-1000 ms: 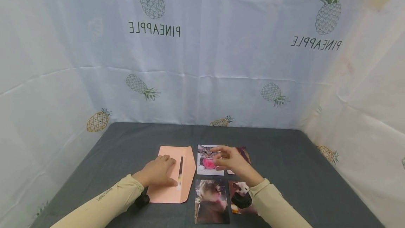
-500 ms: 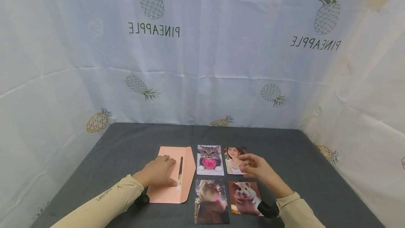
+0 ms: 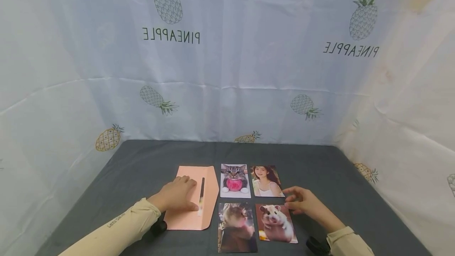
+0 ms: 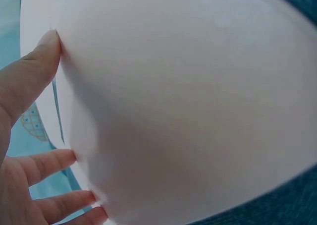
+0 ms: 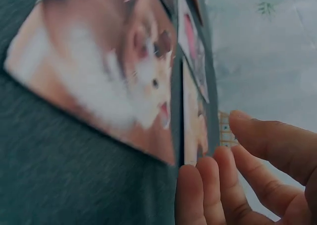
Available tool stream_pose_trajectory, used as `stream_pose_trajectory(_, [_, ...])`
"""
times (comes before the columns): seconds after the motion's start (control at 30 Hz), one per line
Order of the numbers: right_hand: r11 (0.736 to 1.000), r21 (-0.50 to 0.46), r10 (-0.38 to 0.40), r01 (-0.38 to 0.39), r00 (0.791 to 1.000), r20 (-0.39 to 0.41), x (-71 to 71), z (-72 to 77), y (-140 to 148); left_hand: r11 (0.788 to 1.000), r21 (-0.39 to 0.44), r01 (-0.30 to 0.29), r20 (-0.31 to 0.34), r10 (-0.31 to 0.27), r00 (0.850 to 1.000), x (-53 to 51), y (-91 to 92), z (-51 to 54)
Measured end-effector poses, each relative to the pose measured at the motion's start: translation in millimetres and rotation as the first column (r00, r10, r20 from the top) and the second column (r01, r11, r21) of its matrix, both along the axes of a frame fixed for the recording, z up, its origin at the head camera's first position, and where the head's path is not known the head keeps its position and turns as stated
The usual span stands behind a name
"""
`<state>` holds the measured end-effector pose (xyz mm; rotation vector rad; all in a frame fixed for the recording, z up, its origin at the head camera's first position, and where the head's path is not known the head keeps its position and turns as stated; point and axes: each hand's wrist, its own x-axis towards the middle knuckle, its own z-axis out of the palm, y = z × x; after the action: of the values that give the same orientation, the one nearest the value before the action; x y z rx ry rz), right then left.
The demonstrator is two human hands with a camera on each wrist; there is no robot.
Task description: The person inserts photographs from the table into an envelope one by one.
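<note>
My left hand [image 3: 177, 195] rests flat on a peach envelope [image 3: 209, 202] with a slot in its face and a flap on its right. In the left wrist view its fingertips [image 4: 67, 157] press on the pale envelope surface [image 4: 198, 76]. My right hand [image 3: 307, 205], fingers loosely bent, is at the lower right corner of a portrait photo [image 3: 266, 181]; contact is unclear. Below that lies a hamster photo [image 3: 276, 224], slightly tilted. A photo of a cat with a pink ball [image 3: 234, 181] and a dark brownish photo [image 3: 237, 228] lie left of these.
Everything lies flat on a dark grey cloth-covered table [image 3: 313, 169]. A white curtain [image 3: 227, 62] with pineapple prints encloses the back and both sides. Black wrist cameras [image 3: 158, 227] sit under the sleeves.
My right hand has moved from above the cat photo rightward and nearer, past the portrait photo, uncovering the portrait and hamster photos. My left hand stays on the envelope.
</note>
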<state>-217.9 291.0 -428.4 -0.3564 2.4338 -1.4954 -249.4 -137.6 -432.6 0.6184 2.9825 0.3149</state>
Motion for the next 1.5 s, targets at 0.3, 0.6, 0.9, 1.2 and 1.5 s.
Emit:
stream_pose_trajectory(0.3, [0.996,0.084,-0.011,0.006,0.998,0.054,7.6,-7.4,4.8,1.0,-0.011,-0.008,-0.011,0.008,1.0,-2.3,-1.2,-1.8])
stream_pose_trajectory(0.6, [0.993,0.1,-0.074,0.069,0.996,0.044,12.6,-13.1,-3.6,1.0,0.004,-0.001,-0.02,0.001,1.0,-2.2,-1.8,-2.4])
stream_pose_trajectory(0.9, [0.974,0.171,-0.141,0.151,0.988,-0.069,18.7,-13.8,-15.1,1.0,-0.011,-0.004,-0.022,0.004,1.0,-2.1,-1.3,-2.2])
stream_pose_trajectory(1.2, [0.938,0.222,-0.243,0.265,0.962,-0.121,11.6,-32.0,-15.3,1.0,-0.009,-0.017,-0.002,0.017,1.0,-1.9,-0.2,-3.3])
stream_pose_trajectory(1.5, [0.925,0.252,-0.263,0.286,0.957,-0.12,20.7,-14.0,-26.5,1.0,-0.001,-0.01,0.004,0.01,1.0,-0.1,-1.1,-0.4])
